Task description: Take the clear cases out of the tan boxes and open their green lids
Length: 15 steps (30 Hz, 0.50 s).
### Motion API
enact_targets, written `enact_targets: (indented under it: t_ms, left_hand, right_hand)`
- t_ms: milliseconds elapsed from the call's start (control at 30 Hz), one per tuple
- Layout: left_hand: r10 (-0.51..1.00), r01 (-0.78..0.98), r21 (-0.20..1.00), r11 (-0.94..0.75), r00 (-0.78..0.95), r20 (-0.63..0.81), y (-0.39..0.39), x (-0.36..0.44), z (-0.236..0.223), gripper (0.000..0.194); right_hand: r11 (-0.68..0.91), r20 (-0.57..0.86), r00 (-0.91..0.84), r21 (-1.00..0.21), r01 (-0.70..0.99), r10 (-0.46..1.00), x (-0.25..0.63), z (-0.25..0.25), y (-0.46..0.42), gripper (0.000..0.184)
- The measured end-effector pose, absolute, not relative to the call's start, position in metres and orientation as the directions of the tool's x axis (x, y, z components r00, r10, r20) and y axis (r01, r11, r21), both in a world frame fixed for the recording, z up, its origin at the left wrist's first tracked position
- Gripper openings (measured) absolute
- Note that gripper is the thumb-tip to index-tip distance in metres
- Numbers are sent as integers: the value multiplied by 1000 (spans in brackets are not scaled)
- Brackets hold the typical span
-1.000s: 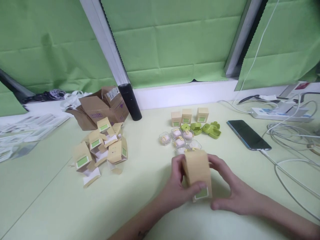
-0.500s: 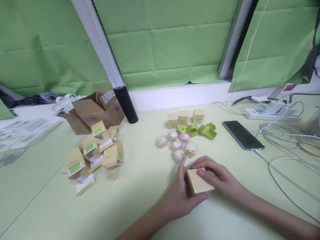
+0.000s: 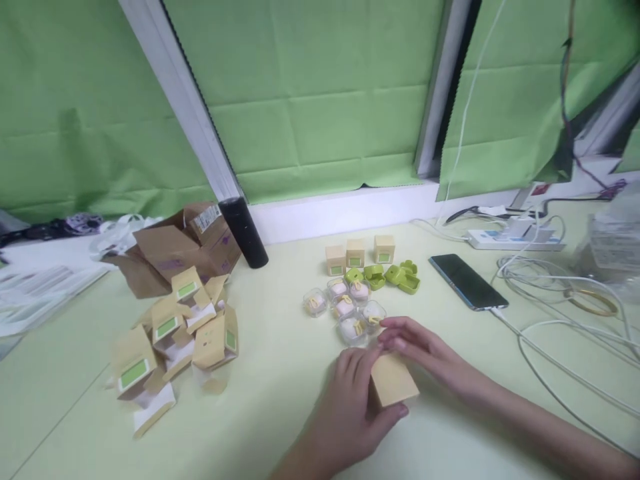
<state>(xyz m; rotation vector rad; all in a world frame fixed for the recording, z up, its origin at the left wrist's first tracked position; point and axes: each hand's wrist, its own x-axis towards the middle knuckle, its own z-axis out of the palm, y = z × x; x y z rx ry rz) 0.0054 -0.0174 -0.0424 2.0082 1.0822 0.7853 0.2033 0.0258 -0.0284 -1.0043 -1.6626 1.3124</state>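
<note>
My left hand (image 3: 345, 407) is wrapped round the side of a small tan cardboard box (image 3: 395, 381), thumb at the near edge and fingers at the far left. Just past the box's far edge, my right hand (image 3: 420, 350) has its fingers stretched out and loosely apart. Its index fingertip is close to a clear plastic case (image 3: 374, 315) with a yellow loop. Whether the other fingertips touch the box cannot be made out. Several similar clear cases (image 3: 344, 305) lie beyond, some with pale pink contents. Behind them are open green flower-shaped cases (image 3: 404, 279) and small upright tan boxes (image 3: 355, 253).
Opened tan boxes (image 3: 167, 327) lie piled at the left, before a brown carton (image 3: 185, 240) and a black cylinder (image 3: 245, 233). At right are a phone (image 3: 467, 281), tangled white cables (image 3: 545, 287) and a power strip (image 3: 515, 240). Green curtains hang behind the table.
My right hand has come off the top of the box to its far side. My left fingers now curl over the box's left edge. The view has shifted slightly right and up.
</note>
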Motion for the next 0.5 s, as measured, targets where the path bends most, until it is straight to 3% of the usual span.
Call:
enact_targets:
  t_ms: [67, 133, 200, 267, 367, 500]
  left_hand:
    - [896, 511, 780, -361, 421, 140, -13, -3, -34, 60]
    - [939, 552, 779, -296, 320, 130, -4, -15, -21, 56]
    - [967, 578, 777, -250, 183, 175, 15, -32, -3, 54]
    - [970, 597, 770, -227, 64, 236, 44, -51, 14, 56]
    - [963, 568, 791, -229, 15, 268, 97, -81, 28, 57]
    - [977, 561, 812, -162, -24, 212, 152, -99, 17, 58]
  right_hand:
    - [317, 227, -287, -892, 322, 931, 227, -19, 45, 39]
    - [340, 329, -159, -620, 708, 931, 260, -14, 68, 42]
    - [158, 333, -49, -309, 938, 942, 293, -19, 89, 46]
    - [-43, 263, 89, -177, 983, 961, 319, -32, 106, 57]
    - [-61, 128, 83, -165, 984, 988, 344, -61, 122, 70]
    - [19, 217, 47, -293, 956, 975, 353, -91, 133, 79]
